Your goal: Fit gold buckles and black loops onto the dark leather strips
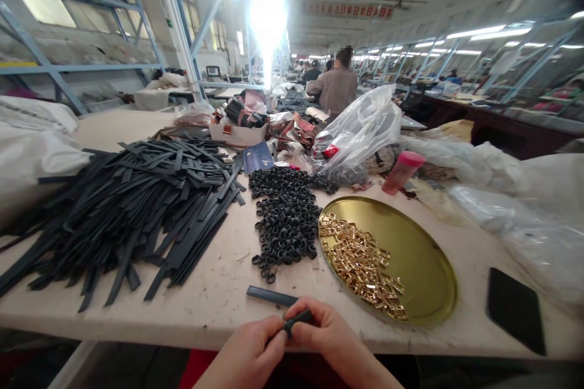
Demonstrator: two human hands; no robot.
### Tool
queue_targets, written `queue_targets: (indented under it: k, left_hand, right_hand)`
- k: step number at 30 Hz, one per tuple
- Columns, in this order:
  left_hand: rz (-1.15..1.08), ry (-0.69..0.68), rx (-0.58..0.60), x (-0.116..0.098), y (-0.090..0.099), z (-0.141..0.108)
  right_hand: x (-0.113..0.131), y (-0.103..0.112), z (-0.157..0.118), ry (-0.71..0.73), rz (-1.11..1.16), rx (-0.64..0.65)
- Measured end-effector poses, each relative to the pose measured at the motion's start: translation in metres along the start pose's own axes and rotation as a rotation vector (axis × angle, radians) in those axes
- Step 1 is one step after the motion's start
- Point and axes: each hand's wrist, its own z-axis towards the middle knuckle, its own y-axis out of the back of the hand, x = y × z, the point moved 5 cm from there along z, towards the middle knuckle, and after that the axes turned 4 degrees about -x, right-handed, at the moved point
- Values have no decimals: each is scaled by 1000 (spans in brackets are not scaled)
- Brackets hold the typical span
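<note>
At the table's front edge, my left hand and my right hand meet, both closed on a short black strap. The fingertips of both hands pinch it near its middle, where a small dark ring seems to sit, partly hidden by the fingers. Just beyond my hands another black strap lies flat on the tabletop. Past it is a pile of small black loops. To the right, a round golden tray holds many gold metal buckles along its left side.
A large heap of black straps covers the left of the table. A dark phone-like slab lies at right. Behind stand a pink-lidded jar, a clear plastic bag and a white box. A person sits farther back.
</note>
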Motion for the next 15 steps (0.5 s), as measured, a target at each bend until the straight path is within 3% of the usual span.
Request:
queue_targets:
  k: [5, 8, 10, 13, 15]
  left_hand:
    - [-264, 47, -149, -1, -5, 6]
    - [-317, 39, -141, 2, -7, 14]
    - [-342, 57, -153, 6, -6, 20]
    - [-394, 107, -153, 14, -7, 28]
    - [-433, 116, -120, 19, -11, 32]
  right_hand:
    - [-13, -7, -1, 71, 19, -54]
    - [1, 4, 3, 153, -135, -15]
    - [22, 27, 11, 224, -480, -102]
    - [60, 65, 31, 362, -1387, -418]
    - [69, 82, 50, 346, -1562, -484]
